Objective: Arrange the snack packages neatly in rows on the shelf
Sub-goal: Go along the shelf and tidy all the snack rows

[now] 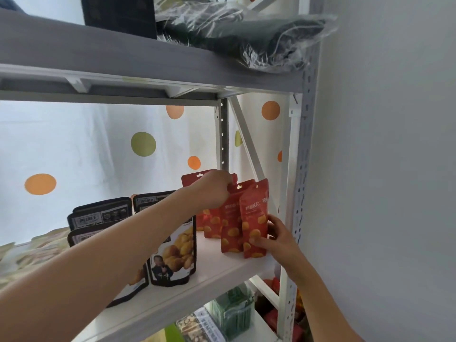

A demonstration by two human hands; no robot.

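Note:
Several red snack pouches (pixel 230 225) stand upright in a row at the right end of the white shelf (pixel 217 270). My left hand (pixel 214 190) reaches across and pinches the top edge of one of the middle red pouches. My right hand (pixel 276 239) holds the foremost red pouch (pixel 255 218) near its bottom, thumb on the front and fingers behind it. Left of them stand several black pouches (pixel 176 253) printed with yellow nuts, partly hidden behind my left forearm.
The shelf above (pixel 123 58) carries a black box (pixel 118 13) and dark items in clear plastic (pixel 246 38). The perforated right post (pixel 304 169) stands close to the red pouches, next to a grey wall. Below are green and red packets (pixel 234 314). A dotted curtain hangs behind.

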